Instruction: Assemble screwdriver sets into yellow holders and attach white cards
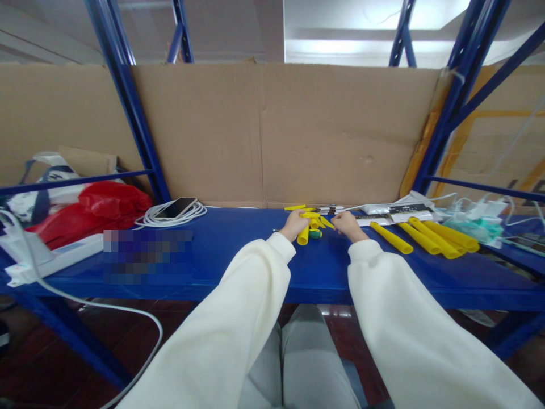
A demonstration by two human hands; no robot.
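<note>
At the middle of the blue shelf, my left hand point(293, 225) is closed with its fingertips on a small yellow piece point(310, 215). Just below those fingers a short yellow tube point(303, 236) points toward me. A small green and yellow item point(315, 233) lies to its right; its kind is unclear. My right hand point(348, 224) is to the right of the small yellow pieces point(326, 222), its fingers pinched together. Whatever they may hold is too small to make out. Behind the hands lie a thin yellow strip point(295, 208) and some black-and-white items point(334, 209).
Several long yellow tapered tubes point(392, 238) lie on the right, before white packets point(411, 213). A phone point(176, 208) rests on a coiled white cable point(149, 219) at left, near a red bag point(106, 207) and white power strip point(59, 258). Cardboard point(204, 136) backs the shelf point(238, 227).
</note>
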